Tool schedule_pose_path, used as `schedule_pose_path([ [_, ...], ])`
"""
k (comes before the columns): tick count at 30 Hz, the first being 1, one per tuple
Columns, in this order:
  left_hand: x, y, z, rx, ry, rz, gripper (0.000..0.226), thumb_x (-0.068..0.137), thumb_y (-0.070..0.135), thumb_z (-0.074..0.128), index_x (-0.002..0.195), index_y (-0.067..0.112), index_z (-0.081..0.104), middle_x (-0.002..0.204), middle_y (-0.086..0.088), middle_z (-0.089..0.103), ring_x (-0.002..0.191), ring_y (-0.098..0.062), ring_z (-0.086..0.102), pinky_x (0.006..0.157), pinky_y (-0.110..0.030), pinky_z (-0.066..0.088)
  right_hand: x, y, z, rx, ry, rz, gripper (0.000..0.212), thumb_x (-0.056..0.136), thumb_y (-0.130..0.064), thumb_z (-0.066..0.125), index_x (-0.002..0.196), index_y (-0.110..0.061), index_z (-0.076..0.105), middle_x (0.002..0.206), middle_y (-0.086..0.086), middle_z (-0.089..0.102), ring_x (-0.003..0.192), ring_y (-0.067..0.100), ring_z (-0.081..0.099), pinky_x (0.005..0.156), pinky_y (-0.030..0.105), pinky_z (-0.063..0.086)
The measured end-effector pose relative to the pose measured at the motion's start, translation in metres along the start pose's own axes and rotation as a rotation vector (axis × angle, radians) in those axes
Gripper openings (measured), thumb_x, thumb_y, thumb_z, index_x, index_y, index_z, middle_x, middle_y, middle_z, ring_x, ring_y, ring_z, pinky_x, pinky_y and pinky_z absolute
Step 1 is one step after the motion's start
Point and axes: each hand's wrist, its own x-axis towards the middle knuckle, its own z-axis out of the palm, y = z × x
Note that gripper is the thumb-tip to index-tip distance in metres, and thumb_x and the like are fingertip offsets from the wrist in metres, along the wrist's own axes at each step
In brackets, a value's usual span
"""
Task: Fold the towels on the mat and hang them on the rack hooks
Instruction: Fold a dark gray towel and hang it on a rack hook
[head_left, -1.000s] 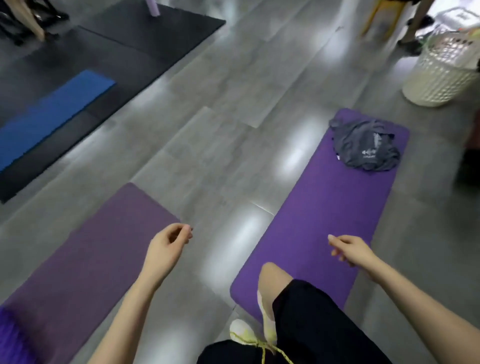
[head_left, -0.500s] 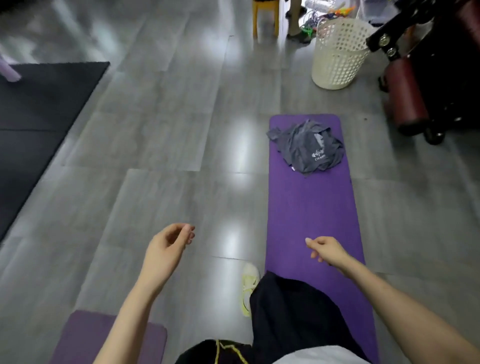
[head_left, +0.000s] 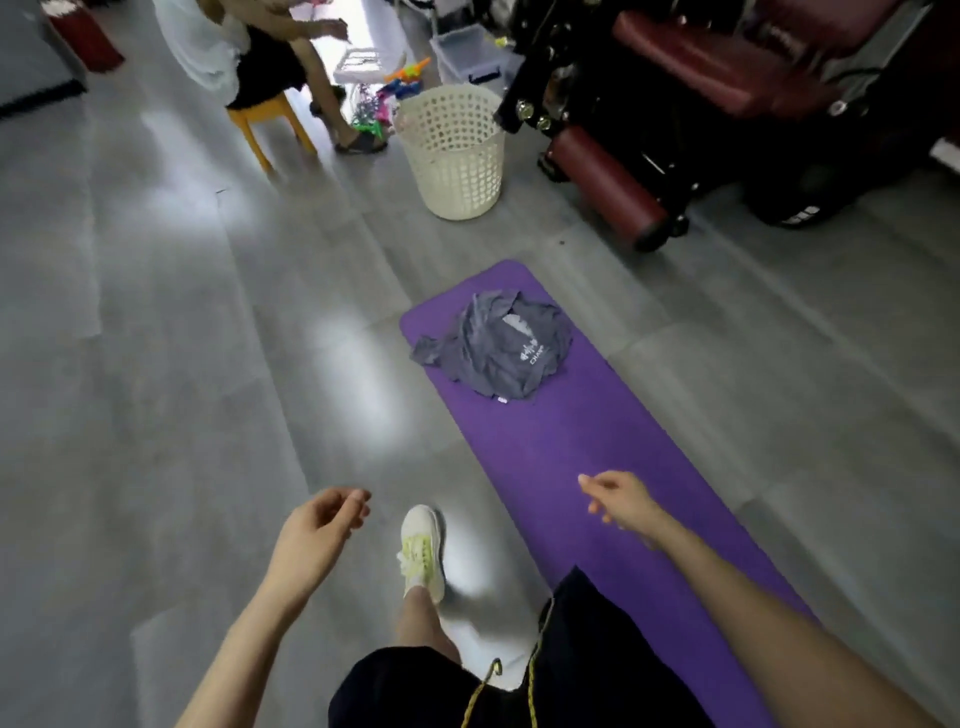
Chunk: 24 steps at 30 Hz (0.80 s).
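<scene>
Head: apparent towel beyond right hand

You have open mat between you and the crumpled grey towel. Beyond its far end a white basket stands, with dark red gym equipment crowding the far right.

Mat cropped below, towel print unreadable (blurred)

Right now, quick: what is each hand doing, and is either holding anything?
Left hand: open, fingers loosely curled, holding nothing.
Right hand: open, fingers relaxed, holding nothing.
</scene>
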Motion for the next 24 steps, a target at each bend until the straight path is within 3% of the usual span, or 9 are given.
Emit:
schedule_pose_path([
  [7, 0.159, 0.082, 0.000, 0.229, -0.407, 0.210, 0.020, 0.094, 0.025, 0.053, 0.090, 0.012, 0.067, 0.083, -0.003, 0.068, 0.077, -0.017, 0.063, 0.079, -0.033, 0.048, 0.004, 0.000, 0.026, 0.284, 0.346, 0.300, 0.034, 0.094, -0.038, 0.054, 0.081, -0.008, 0.062, 0.071, 0.006, 0.063, 0.054, 0.016, 0.049, 0.044, 0.020, 0.032],
  [12, 0.240, 0.117, 0.030, 0.433, -0.605, 0.294, 0.024, 0.092, 0.030, 0.054, 0.086, 0.010, 0.066, 0.081, -0.005, 0.069, 0.076, -0.019, 0.062, 0.078, -0.035, 0.048, 0.004, -0.005, 0.051, 0.468, 0.486, 0.423, 0.035, 0.093, -0.036, 0.056, 0.084, -0.003, 0.064, 0.066, 0.006, 0.062, 0.049, 0.014, 0.047, 0.045, 0.022, 0.034],
  [17, 0.288, 0.126, 0.074, 0.532, -0.645, 0.313, 0.024, 0.094, 0.021, 0.054, 0.085, 0.003, 0.066, 0.082, -0.014, 0.068, 0.076, -0.022, 0.059, 0.073, -0.033, 0.045, 0.029, -0.019, 0.052, 0.558, 0.526, 0.440, 0.032, 0.093, -0.034, 0.057, 0.080, -0.005, 0.065, 0.066, 0.006, 0.062, 0.049, 0.013, 0.048, 0.042, 0.020, 0.035],
  [20, 0.309, 0.121, 0.103, 0.572, -0.633, 0.300, 0.014, 0.092, 0.021, 0.056, 0.085, 0.013, 0.066, 0.084, -0.007, 0.068, 0.082, -0.024, 0.062, 0.075, -0.029, 0.043, 0.058, -0.025, 0.047, 0.584, 0.482, 0.400, 0.030, 0.093, -0.035, 0.056, 0.070, -0.017, 0.059, 0.063, 0.001, 0.060, 0.048, 0.009, 0.047, 0.039, 0.016, 0.034],
  [24, 0.345, 0.095, 0.151, 0.610, -0.595, 0.320, 0.016, 0.092, 0.018, 0.054, 0.078, 0.021, 0.062, 0.085, -0.009, 0.067, 0.084, -0.028, 0.061, 0.076, -0.033, 0.044, 0.114, -0.016, 0.043, 0.576, 0.443, 0.350, 0.032, 0.093, -0.037, 0.055, 0.068, -0.017, 0.057, 0.063, -0.002, 0.060, 0.050, 0.008, 0.048, 0.044, 0.017, 0.035],
])
